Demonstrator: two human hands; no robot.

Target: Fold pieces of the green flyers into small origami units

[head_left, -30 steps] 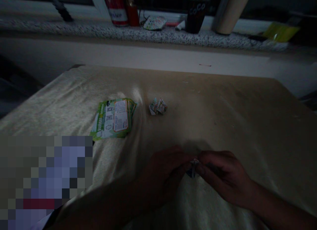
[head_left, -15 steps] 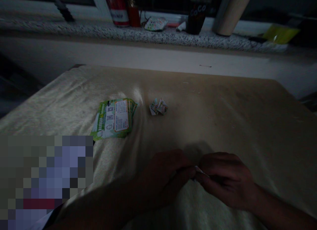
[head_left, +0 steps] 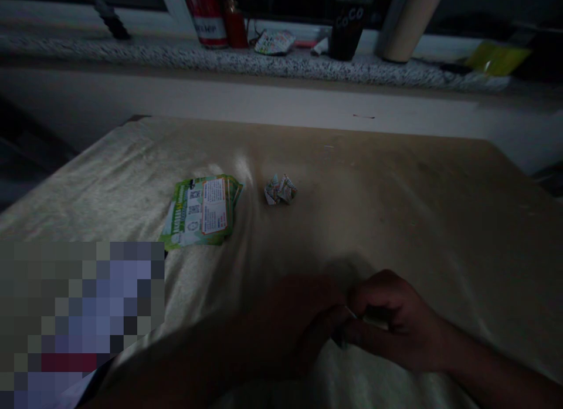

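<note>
Low in the view, my left hand (head_left: 314,315) and my right hand (head_left: 402,324) meet with their fingertips pinched together. Between them is a small folded piece of paper (head_left: 341,338), mostly hidden by the fingers and dim in the shadow. Only a pale edge and a dark corner of it show. Beyond the hands, folded printed paper (head_left: 280,190) with pointed corners lies on the tablecloth (head_left: 387,221). To its left rests a small stack of green and white printed packets (head_left: 202,212).
Behind the table runs a speckled stone windowsill (head_left: 176,57). On it stand a red bottle (head_left: 206,19), a smaller red container (head_left: 236,24), a crumpled printed paper (head_left: 275,42), a dark CoCo cup (head_left: 347,24), a beige cylinder (head_left: 409,24) and a yellow packet (head_left: 497,58). A pixelated patch covers the lower left.
My right hand has turned slightly, its thumb and index finger farther apart behind the pinch. The paper has tilted, with a corner now showing below the fingertips. The packets and folded paper stay put.
</note>
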